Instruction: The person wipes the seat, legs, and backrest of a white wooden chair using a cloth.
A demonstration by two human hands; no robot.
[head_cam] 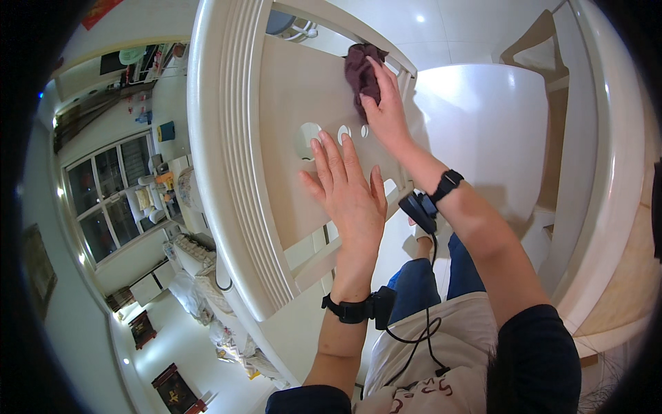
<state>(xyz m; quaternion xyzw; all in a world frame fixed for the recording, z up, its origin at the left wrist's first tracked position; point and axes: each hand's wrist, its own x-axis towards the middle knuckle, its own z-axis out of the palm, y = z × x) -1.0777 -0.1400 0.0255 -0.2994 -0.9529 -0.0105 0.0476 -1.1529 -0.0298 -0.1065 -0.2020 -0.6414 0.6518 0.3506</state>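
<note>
My right hand [387, 106] grips a crumpled dark maroon cloth [360, 72] against the side of a cream chair backrest panel [305, 83]. Part of the cloth is hidden behind my fingers. Lower on the same panel, my left hand [349, 196] lies palm down with fingers spread, holding nothing. Its fingertips reach a row of round cut-outs, the largest a round hole [306, 142]. A thick grooved top rail [227, 155] runs along the panel's left side. The glossy white chair seat [481, 129] extends to the right of my right hand.
A table edge with a tan top [638, 269] curves along the right. Black straps with small devices circle both wrists, and a black cable [428, 321] hangs between them. Beyond the top rail are a window [111, 191] and a sofa [199, 259] covered with fabrics.
</note>
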